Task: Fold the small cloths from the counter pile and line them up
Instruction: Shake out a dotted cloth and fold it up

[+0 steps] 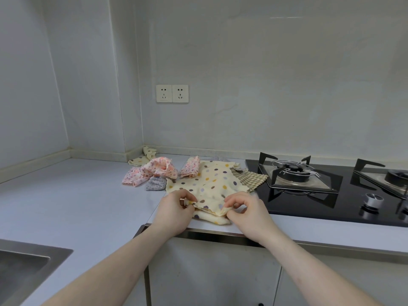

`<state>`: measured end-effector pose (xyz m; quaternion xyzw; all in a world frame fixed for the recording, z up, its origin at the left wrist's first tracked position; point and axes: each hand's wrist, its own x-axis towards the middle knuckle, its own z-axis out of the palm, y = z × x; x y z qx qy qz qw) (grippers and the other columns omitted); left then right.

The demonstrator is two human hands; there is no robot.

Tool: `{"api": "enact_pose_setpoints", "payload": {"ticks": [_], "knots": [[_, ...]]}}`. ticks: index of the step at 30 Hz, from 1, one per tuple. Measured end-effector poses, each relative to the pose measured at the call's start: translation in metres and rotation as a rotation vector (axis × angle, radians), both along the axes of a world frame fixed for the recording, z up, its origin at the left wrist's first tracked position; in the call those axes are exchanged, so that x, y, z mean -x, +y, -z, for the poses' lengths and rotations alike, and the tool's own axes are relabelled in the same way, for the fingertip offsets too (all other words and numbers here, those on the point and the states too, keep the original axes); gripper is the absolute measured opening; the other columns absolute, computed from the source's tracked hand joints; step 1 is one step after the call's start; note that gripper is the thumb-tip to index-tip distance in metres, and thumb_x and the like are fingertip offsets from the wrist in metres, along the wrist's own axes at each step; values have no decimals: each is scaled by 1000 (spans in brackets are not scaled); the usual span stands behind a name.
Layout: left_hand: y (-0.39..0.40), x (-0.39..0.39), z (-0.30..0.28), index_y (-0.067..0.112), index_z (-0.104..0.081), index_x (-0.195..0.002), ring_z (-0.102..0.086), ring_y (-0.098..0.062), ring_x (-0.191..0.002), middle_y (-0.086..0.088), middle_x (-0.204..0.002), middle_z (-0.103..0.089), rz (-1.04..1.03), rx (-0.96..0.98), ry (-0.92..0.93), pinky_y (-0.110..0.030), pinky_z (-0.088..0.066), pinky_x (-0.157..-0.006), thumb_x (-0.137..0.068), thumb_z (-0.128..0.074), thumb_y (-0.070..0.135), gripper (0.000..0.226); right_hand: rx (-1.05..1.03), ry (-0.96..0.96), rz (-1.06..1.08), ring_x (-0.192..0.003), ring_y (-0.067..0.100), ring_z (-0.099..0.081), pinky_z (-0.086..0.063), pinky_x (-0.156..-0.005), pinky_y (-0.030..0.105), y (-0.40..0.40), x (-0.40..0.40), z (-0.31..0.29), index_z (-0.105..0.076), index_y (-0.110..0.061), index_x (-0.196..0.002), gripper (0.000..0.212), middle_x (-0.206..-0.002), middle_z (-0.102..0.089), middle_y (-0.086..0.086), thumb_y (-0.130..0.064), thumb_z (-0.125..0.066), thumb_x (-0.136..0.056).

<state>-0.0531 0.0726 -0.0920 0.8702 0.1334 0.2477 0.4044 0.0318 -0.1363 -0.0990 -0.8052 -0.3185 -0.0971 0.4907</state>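
1. Looking down through the head camera, I see both hands working at the near edge of the counter (pixel 88 195). The left hand (pixel 174 212) pinches the near-left corner of the cream dotted cloth (pixel 212 182), and the right hand (pixel 247 214) pinches the near-right corner.
2. That cloth lies spread flat, its far edge toward twelve o'clock, on top of another cream piece that peeks out beneath the near corners.
3. At ten o'clock from the hands sits the unfolded pile: a pink dotted cloth (pixel 152 171), a grey cloth (pixel 155 184) and a cream cloth (pixel 141 160) by the wall. A checked cloth (pixel 249 178) lies at two o'clock, touching the hob (pixel 331 195).
4. I judge the first fold is starting; next, carry both corners toward twelve o'clock and match the edges.
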Motion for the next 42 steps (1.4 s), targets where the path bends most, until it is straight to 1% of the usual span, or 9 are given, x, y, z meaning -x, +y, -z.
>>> {"api": "enact_pose_setpoints", "payload": {"ticks": [8,11,15,18,22,26,32,36,42], "knots": [[-3,0,-5,21,-72,-84,-60,-13,-89,5,-95,-66,22,-37,27,-23,-42,-69,-98,-56,34,25,117,86,-35,-97,-5,-61,-42,-83,16,4,2,-8,-78,-27,-64,22,-102,-68,-15,-21,-70,-84],[-2,-2,-3,24,-71,-76,-59,-7,-86,7,-95,-62,9,-80,1,-22,-41,-69,-92,-65,55,36,124,101,-27,-97,-6,-61,-44,-86,19,5,2,-7,-78,-30,-62,23,-103,-68,-16,-24,-71,-84],[-1,-6,4,26,-67,-77,-56,-3,-85,12,-98,-59,-31,-168,-21,-17,-40,-68,-77,-83,51,30,134,110,8,-98,-10,-60,-42,-85,17,6,0,-5,-73,-23,-58,24,-104,-68,-17,-33,-81,-79],[1,-7,4,28,-59,-95,-57,-5,-92,12,-109,-56,-31,-139,-23,-24,-47,-77,-75,-85,49,38,140,99,12,-97,-10,-60,-40,-80,8,5,2,-5,-72,-24,-59,25,-102,-68,-18,-36,-85,-75],[2,-7,7,29,-43,-129,-56,-13,-114,14,-128,-51,-16,-115,-25,-37,-50,-98,-75,-82,49,69,157,60,28,-85,7,-62,-52,-81,29,4,4,-5,-70,-27,-70,26,-90,-68,-10,-47,-85,-66],[-2,-6,8,34,-37,-144,-51,-17,-129,11,-136,-56,-36,-252,68,-39,-42,-105,-84,-68,53,71,195,93,60,-84,3,-62,-54,-77,28,2,6,-5,-57,-35,-92,45,-95,-65,-14,-57,-82,-61],[-1,-4,5,35,-49,-141,-50,-6,-120,21,-124,-51,6,-220,-6,-26,-42,-98,-83,-75,42,64,244,105,18,-92,-4,-60,-51,-81,21,0,4,-7,-58,-45,-121,55,-107,-62,-20,-57,-78,-71],[-1,-3,3,42,-62,-125,-51,0,-112,25,-115,-52,22,-176,-28,-14,-38,-89,-81,-78,34,47,221,122,13,-91,-2,-61,-51,-82,23,-3,2,-7,-65,-42,-118,51,-98,-66,-19,-71,-64,-75],[-2,2,4,42,-68,-104,-50,-2,-120,25,-115,-54,21,-180,-54,-17,-38,-97,-80,-81,27,31,267,71,-15,-89,1,-61,-52,-77,28,-8,-1,1,-60,-46,-103,39,-90,-66,-18,-75,-56,-77]]}}
